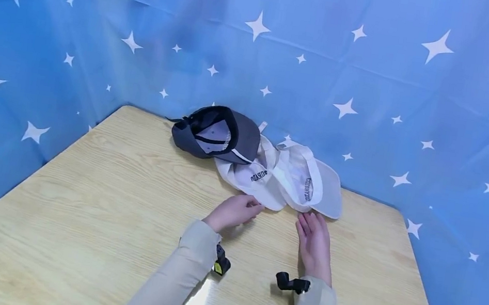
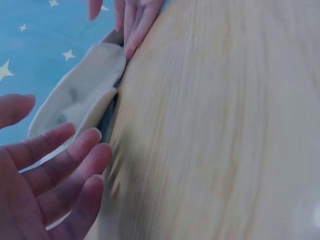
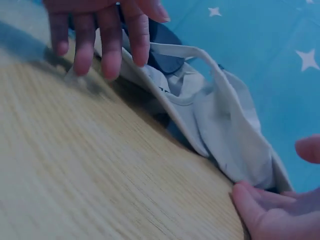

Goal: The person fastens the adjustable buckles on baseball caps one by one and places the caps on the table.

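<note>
Three caps lie upturned in a cluster at the back of the table. A dark grey cap is on the left and overlaps a white cap with dark lettering inside. Against that one lies a second white cap, also lettered inside, its brim pointing right. My left hand is just in front of the middle cap's brim, fingers loosely bent and apart, holding nothing. Fingertips of my right hand are right at the near edge of the right cap; its thumb stands away from the cap.
The wooden table extends in front and to both sides of the caps. A blue curtain with white stars hangs close behind its back edge. A small black camera mount sits at the right wrist, and another at the left.
</note>
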A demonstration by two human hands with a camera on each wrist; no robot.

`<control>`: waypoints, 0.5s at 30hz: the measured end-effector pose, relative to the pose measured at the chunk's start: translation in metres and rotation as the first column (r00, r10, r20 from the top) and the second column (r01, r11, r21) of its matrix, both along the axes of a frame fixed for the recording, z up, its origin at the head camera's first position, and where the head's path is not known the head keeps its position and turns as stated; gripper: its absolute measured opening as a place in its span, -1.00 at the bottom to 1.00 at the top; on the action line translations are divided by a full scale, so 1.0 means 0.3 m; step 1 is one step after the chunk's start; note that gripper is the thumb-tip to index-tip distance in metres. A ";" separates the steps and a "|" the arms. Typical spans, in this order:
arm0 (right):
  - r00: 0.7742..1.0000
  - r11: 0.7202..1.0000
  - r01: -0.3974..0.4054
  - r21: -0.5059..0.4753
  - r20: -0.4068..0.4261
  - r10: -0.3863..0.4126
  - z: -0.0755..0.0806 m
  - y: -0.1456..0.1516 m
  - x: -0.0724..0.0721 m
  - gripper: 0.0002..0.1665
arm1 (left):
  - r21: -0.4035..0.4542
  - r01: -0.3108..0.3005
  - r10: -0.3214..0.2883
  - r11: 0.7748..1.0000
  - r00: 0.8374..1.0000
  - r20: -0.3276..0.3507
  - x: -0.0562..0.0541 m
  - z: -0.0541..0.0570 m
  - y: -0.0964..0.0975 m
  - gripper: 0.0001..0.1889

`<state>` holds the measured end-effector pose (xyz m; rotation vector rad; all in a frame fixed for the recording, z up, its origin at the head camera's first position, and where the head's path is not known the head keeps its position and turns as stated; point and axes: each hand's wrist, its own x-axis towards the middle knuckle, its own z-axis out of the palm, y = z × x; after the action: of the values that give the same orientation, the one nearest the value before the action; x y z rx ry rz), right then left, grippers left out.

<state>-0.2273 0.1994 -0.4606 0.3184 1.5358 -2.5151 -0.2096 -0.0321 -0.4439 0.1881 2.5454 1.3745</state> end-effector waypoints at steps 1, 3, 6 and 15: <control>1.000 0.999 0.001 -0.034 0.006 -0.001 -0.004 -0.006 -0.012 -0.24 | 0.026 -0.009 0.009 1.000 1.000 0.003 0.001 -0.006 -0.004 -0.63; 1.000 0.994 0.001 -0.106 0.024 0.002 -0.011 -0.019 -0.033 -0.26 | 0.086 -0.030 0.028 0.996 0.999 0.020 0.003 -0.018 -0.014 -0.62; 0.999 0.986 -0.003 -0.166 0.049 0.011 -0.022 -0.038 -0.062 -0.33 | 0.171 -0.065 0.057 0.983 0.997 0.051 0.011 -0.035 -0.034 -0.61; 0.974 0.946 0.080 -0.314 0.226 -0.008 -0.021 0.052 -0.119 -0.38 | 0.421 -0.075 0.004 0.904 0.986 0.168 0.042 -0.074 -0.016 -0.62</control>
<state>-0.2630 0.2149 -0.4667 0.5659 1.0272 -2.6029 -0.1971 -0.0368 -0.4660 0.0930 2.0965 1.8671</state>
